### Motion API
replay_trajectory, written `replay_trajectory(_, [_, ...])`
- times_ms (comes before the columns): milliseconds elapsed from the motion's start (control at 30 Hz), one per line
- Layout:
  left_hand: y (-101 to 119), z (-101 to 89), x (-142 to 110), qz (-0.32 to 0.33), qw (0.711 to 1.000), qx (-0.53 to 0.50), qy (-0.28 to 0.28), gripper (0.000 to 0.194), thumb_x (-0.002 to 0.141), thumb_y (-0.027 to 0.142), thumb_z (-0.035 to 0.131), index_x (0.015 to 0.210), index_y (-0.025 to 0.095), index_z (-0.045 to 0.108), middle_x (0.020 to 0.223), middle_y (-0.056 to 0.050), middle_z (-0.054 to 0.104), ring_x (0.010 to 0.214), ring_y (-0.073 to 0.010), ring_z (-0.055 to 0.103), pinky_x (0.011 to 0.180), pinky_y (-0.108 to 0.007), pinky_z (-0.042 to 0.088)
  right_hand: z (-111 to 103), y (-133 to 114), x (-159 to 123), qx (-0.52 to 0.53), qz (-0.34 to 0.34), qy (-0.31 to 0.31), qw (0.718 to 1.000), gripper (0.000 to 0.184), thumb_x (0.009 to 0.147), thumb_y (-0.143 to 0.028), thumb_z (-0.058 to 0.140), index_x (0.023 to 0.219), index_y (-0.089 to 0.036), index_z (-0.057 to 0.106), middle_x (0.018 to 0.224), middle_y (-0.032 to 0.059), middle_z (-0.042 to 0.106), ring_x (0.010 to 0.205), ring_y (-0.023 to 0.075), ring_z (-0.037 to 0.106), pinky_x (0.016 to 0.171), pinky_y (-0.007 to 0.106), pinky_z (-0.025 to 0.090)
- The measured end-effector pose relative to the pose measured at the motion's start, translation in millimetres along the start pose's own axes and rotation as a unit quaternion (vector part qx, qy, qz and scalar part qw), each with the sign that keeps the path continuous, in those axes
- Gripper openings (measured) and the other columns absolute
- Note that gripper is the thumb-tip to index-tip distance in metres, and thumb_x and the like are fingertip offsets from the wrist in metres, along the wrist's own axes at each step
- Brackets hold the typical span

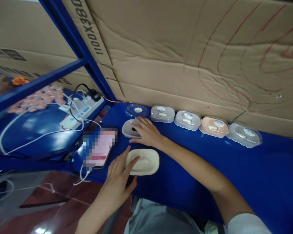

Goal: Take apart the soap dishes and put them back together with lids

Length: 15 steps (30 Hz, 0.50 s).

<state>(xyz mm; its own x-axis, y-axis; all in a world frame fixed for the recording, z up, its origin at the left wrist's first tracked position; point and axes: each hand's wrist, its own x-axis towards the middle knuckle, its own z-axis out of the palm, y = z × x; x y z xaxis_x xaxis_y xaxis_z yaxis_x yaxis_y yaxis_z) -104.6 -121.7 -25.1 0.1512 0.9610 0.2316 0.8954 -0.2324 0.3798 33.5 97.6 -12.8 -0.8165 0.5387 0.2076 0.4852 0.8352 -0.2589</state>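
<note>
A cream oval dish [146, 162], shallow with rounded corners, lies on the blue table in front of me. My left hand [119, 175] is at its left side, fingers spread and one finger reaching over the rim; whether it touches is unclear. Farther back sits a light grey oval dish [127, 130] with a dark spot inside. My right hand [147, 132] reaches over its right side with fingers stretched out, hiding part of it. Just behind that dish is a clear lid [136, 111] with a round sticker.
Along the cardboard wall [161, 74] stand several lidded boxes, among them a peach one [213, 126]. A phone [101, 148] with a cable lies at left. Beyond the blue frame [70, 39] are a power strip [81, 113], small orange pieces [39, 99] and another person's hand [0, 87].
</note>
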Motion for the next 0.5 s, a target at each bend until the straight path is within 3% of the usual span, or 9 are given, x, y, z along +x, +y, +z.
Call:
replay_trajectory(100, [15, 5.6, 0, -0.002, 0.999, 0.028, 0.038, 0.071, 0.099, 0.008, 0.053, 0.166, 0.03, 0.043, 0.177, -0.021, 0.033, 0.154, -0.0475, 0.046, 0.115, -0.073, 0.047, -19, 24, 6, -0.017, 0.031, 0.007, 0.999, 0.077, 0.106, -0.068, 0.055, 0.165, -0.018, 0.048, 0.178, 0.0183, 0.038, 0.166, 0.0303, 0.031, 0.137, 0.05, 0.021])
replay_trajectory(167, [29, 10.6, 3, 0.042, 0.998, 0.017, 0.034, 0.078, 0.096, 0.002, 0.051, 0.166, 0.033, 0.044, 0.174, -0.017, 0.042, 0.155, -0.0433, 0.047, 0.12, -0.07, 0.044, -38, 49, 3, -0.037, 0.087, 0.003, 0.996, 0.069, 0.111, -0.057, 0.049, 0.166, -0.015, 0.045, 0.176, 0.0208, 0.038, 0.166, 0.0323, 0.031, 0.136, 0.052, 0.021])
replay_trajectory(300, [54, 16.1, 15, 0.135, 0.989, -0.047, 0.022, 0.071, 0.092, -0.003, 0.05, 0.154, 0.03, 0.058, 0.163, -0.013, 0.057, 0.149, -0.0345, 0.056, 0.126, -0.06, 0.043, -63, 87, -12, -0.052, 0.146, -0.024, 0.988, 0.081, 0.096, -0.037, 0.078, 0.163, -0.007, 0.044, 0.169, 0.0318, 0.041, 0.157, 0.0451, 0.04, 0.128, 0.061, 0.029])
replay_trajectory(400, [70, 16.6, 26, 0.123, 0.982, -0.138, 0.038, 0.056, 0.096, 0.001, 0.052, 0.143, 0.029, 0.065, 0.157, -0.013, 0.061, 0.143, -0.0322, 0.06, 0.119, -0.056, 0.052, -65, 89, -22, -0.043, 0.147, -0.037, 0.987, 0.093, 0.081, -0.038, 0.091, 0.159, -0.01, 0.049, 0.158, 0.0295, 0.052, 0.147, 0.0464, 0.049, 0.122, 0.06, 0.034])
replay_trajectory(500, [83, 20.8, 33, 0.059, 0.96, -0.267, 0.065, 0.041, 0.103, 0.01, 0.054, 0.136, 0.031, 0.068, 0.147, -0.011, 0.067, 0.133, -0.0295, 0.067, 0.111, -0.05, 0.059, -65, 76, -34, -0.018, 0.15, -0.032, 0.988, 0.092, 0.078, -0.038, 0.092, 0.156, -0.015, 0.051, 0.153, 0.0251, 0.054, 0.139, 0.0442, 0.057, 0.118, 0.061, 0.038])
